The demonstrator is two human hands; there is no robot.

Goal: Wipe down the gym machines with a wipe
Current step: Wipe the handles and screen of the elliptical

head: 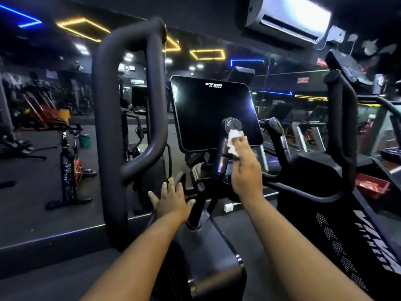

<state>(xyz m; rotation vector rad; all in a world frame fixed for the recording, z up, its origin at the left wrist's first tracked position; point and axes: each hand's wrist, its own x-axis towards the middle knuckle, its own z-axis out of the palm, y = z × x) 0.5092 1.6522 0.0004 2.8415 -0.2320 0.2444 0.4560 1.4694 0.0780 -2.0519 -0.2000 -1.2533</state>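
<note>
White wipe bunched up against the inner handle of the machine, just under the handle's rounded black cap, right in front of the lower right corner of the dark screen. The right hand has it, fingers curled round the wipe and pressing it to the side of the grip, arm stretched up from the bottom of the view. Lower down and to the left, the left hand is spread flat, fingers straight and apart, resting on the dark frame near the base of the handle post; it holds nothing. The screen is off, a white logo along its top edge. A second short handle with the same sort of cap stands just to the right of the wiped one. Wider out, a big looped black bar rises on the left and a tall upright bar on the right. Beyond the loop, a spin bike stands on the dark floor with a green bucket near it. Overhead, yellow and blue strip lights on the black ceiling, and a white air conditioner at the top right.
</note>
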